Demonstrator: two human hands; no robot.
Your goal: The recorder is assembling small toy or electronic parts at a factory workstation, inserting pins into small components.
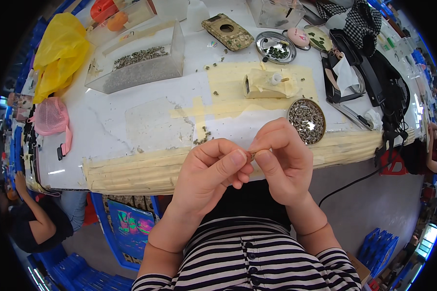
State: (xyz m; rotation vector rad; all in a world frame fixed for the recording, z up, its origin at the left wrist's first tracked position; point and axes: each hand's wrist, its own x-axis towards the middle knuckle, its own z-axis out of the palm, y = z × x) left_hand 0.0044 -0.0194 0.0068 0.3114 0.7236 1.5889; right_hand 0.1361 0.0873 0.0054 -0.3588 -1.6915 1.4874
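Note:
My left hand [211,170] and my right hand [284,161] meet just in front of the taped table edge. Thumb and forefinger of each are pinched together around something tiny and brownish, too small to name. Beyond my right hand lies a round tin [321,127] full of small metallic parts. Past my fingertips stands a small block [250,86] wrapped in yellowish tape, with a white nozzle-like piece on top. A few loose small parts [202,136] are scattered on the table beyond my left hand.
A clear plastic bin [172,65] with small parts stands at the back left. A camouflage-patterned case [227,32] and a round metal dish [292,52] of dark green pieces lie at the back. Tweezers [352,115] lie at the right; a pink mesh pouch [52,116] is at the left.

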